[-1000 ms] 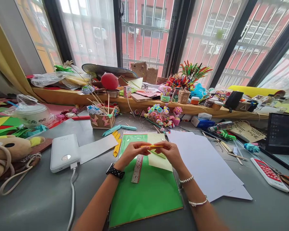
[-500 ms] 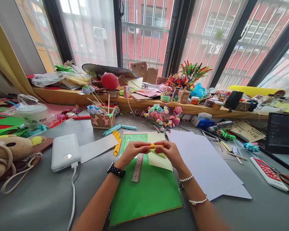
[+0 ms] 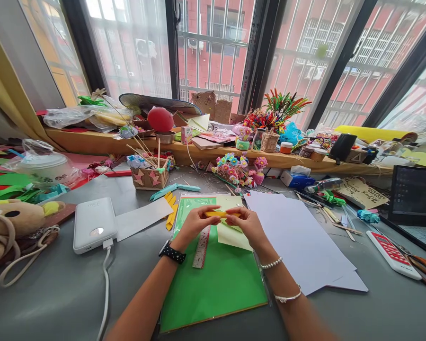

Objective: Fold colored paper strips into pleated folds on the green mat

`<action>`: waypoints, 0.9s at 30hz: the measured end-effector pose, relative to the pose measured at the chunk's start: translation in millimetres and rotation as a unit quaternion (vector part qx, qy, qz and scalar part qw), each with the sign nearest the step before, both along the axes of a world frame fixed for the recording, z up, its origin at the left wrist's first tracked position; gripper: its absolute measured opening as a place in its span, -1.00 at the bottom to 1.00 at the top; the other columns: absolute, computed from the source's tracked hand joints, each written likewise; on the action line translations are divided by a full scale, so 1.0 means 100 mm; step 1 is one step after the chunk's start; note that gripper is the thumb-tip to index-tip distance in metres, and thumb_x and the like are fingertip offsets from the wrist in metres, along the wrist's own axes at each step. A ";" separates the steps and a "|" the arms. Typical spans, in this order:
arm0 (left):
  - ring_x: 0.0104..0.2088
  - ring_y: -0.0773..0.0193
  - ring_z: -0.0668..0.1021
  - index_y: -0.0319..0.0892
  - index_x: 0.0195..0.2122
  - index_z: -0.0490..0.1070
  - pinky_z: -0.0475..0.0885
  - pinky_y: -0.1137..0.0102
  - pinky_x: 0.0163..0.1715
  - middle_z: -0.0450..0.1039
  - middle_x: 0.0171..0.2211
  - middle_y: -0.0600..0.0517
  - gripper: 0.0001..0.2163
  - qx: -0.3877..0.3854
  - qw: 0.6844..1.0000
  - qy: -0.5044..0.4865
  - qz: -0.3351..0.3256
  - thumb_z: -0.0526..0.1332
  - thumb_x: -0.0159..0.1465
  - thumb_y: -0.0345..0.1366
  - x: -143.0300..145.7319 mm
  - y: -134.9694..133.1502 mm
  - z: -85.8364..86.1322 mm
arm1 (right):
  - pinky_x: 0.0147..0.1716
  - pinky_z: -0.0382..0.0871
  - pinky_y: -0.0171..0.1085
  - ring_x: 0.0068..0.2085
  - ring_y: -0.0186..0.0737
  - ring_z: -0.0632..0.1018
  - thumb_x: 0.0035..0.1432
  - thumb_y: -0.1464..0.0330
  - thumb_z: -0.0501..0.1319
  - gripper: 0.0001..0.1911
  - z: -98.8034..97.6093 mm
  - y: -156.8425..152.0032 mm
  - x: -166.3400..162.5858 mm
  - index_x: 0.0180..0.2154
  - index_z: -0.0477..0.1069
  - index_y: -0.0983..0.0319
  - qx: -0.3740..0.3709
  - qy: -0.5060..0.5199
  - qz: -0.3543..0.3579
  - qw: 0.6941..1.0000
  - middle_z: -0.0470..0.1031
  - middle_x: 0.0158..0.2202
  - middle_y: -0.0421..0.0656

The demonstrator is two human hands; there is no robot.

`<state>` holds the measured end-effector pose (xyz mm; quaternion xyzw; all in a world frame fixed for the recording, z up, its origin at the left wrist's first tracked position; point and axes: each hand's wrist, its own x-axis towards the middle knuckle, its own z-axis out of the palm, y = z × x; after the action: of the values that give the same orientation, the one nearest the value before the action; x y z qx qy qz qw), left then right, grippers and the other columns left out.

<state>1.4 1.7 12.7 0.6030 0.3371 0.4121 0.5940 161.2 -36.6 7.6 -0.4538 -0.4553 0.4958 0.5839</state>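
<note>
My left hand (image 3: 193, 222) and my right hand (image 3: 246, 225) meet above a green sheet (image 3: 213, 284) and pinch the two ends of a narrow yellow paper strip (image 3: 222, 214) held level between them. Both hands have their fingers closed on it. Under them lie a pale yellow sheet (image 3: 230, 234) and a grey ruler (image 3: 201, 247) slanting across the green sheet. A black watch sits on my left wrist, bracelets on my right.
A white power bank (image 3: 91, 224) with its cable lies to the left beside a plush toy (image 3: 14, 222). White paper sheets (image 3: 301, 241) spread to the right, then a red calculator (image 3: 390, 248) and a laptop (image 3: 413, 194). Paper flowers (image 3: 234, 170) and a stick box (image 3: 149, 177) stand behind.
Both hands have lifted slightly with the yellow strip, and the fingers have shifted along it. Nothing else has moved.
</note>
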 end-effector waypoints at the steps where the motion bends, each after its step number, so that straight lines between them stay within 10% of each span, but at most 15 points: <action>1: -0.42 0.28 0.52 -0.22 -0.13 0.36 0.42 0.34 -0.30 0.49 -0.44 0.03 -0.55 0.006 1.000 -0.010 0.001 0.31 -0.11 -0.29 0.00 -0.01 0.01 | -0.31 0.41 -0.22 -0.48 -0.30 0.51 -0.30 0.34 0.34 -0.75 0.00 0.00 0.00 -0.46 0.45 0.30 -0.013 0.027 0.002 1.000 0.50 -0.49 -0.17; 9: -0.10 0.16 0.40 -0.23 -0.20 0.38 0.27 0.35 -0.11 0.39 -0.13 -0.08 -0.70 0.058 0.994 -0.064 -0.071 0.20 0.04 -0.23 0.16 -0.12 0.11 | -0.27 0.36 -0.41 -0.41 -0.43 0.48 -0.25 0.40 0.34 -0.79 0.00 -0.04 -0.11 -0.42 0.48 0.25 -0.083 0.197 0.108 0.971 0.49 -0.41 -0.22; 17: -0.47 0.30 0.48 -0.21 -0.42 0.31 0.36 0.39 -0.32 0.34 -0.67 0.11 -0.76 0.029 0.987 -0.155 0.021 0.05 0.14 -0.13 0.28 -0.13 0.16 | -0.20 0.35 -0.27 -0.28 -0.29 0.49 -0.18 0.30 0.30 -0.68 -0.03 -0.06 -0.24 -0.30 0.43 0.24 -0.062 0.151 0.106 0.981 0.45 -0.25 -0.14; 21: -0.68 0.45 0.32 -0.20 -0.39 0.27 0.31 0.50 -0.56 0.16 -0.73 0.20 -0.78 0.070 0.970 -0.164 0.168 0.02 0.15 -0.15 0.00 0.16 0.22 | -0.24 0.35 -0.21 -0.29 -0.23 0.47 -0.16 0.26 0.27 -0.74 0.14 -0.14 -0.23 -0.37 0.43 0.24 0.040 0.022 -0.015 0.999 0.46 -0.34 -0.13; 24: -0.74 0.42 0.27 -0.22 -0.34 0.31 0.19 0.49 -0.68 0.16 -0.74 0.17 -0.73 0.118 0.947 0.009 0.299 -0.07 0.17 -0.16 -0.29 0.48 0.28 | -0.32 0.35 -0.18 -0.36 -0.20 0.45 -0.06 0.29 0.21 -0.91 0.43 -0.46 -0.24 -0.47 0.44 0.16 0.217 -0.110 -0.099 0.965 0.45 -0.45 -0.15; 27: -0.50 0.20 0.45 -0.24 -0.40 0.39 0.24 0.41 -0.53 0.40 -0.57 -0.03 -0.69 0.148 0.856 0.310 0.387 -0.08 0.16 -0.19 -0.56 0.75 0.32 | -0.44 0.33 -0.12 -0.44 -0.13 0.44 -0.11 0.31 0.24 -0.82 0.73 -1.03 -0.16 -0.36 0.45 -0.06 0.304 -0.141 -0.060 0.940 0.47 -0.49 -0.16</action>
<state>-55.0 76.8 44.7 0.6016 0.6446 0.4455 0.1550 144.7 -139.7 80.6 -0.3465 -0.6339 0.2283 0.6527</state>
